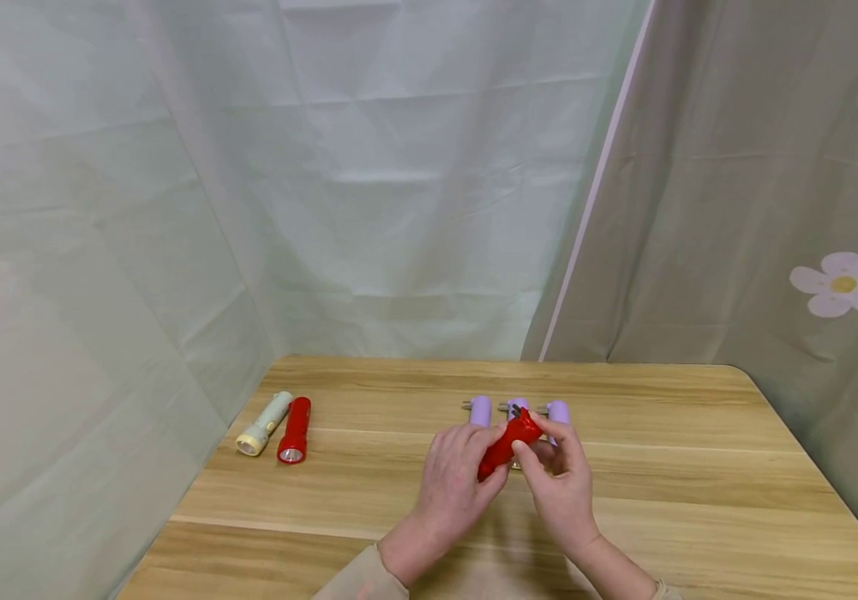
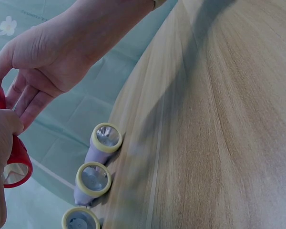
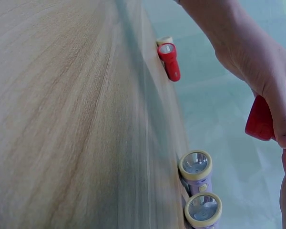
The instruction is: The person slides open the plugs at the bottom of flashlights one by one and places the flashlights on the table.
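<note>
A red flashlight point(image 1: 501, 451) is held in both hands above the table, tilted, with two dark plug prongs sticking out of its upper end. My left hand point(image 1: 455, 477) grips its body, fingers over the far side. Thumb and fingers of my right hand point(image 1: 562, 492) pinch the end by the prongs. In the left wrist view the lens end of this red flashlight point(image 2: 20, 164) shows below the hands. Right behind the hands lie purple flashlights point(image 1: 481, 411), their prongs out to the left and partly hidden by the hands in the head view.
Farther left on the wooden table point(image 1: 369, 492) lie another red flashlight point(image 1: 296, 429) and a pale green flashlight point(image 1: 267, 423), side by side. Curtains point(image 1: 414, 208) hang behind and at the sides of the table.
</note>
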### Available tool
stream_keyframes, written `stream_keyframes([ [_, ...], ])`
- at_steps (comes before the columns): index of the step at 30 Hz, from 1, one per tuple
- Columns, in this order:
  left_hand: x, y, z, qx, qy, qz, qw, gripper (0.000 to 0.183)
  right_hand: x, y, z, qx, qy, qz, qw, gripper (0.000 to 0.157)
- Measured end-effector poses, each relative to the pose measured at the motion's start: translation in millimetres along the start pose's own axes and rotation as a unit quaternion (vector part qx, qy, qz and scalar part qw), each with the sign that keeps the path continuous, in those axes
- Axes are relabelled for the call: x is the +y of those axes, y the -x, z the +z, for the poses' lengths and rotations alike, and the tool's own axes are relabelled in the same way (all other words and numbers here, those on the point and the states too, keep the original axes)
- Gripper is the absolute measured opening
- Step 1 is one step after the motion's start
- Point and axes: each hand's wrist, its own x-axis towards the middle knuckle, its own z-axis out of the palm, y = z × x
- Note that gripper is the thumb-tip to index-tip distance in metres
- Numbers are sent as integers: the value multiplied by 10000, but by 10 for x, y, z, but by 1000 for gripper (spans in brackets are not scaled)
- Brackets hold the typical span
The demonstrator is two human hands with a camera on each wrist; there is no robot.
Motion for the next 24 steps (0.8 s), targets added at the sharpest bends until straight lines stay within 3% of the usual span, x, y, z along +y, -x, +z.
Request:
stream_keyframes([
  [24, -4, 5, 3, -5, -6, -9, 10000, 46, -1, 5, 6, 8, 4, 31, 10000, 46],
])
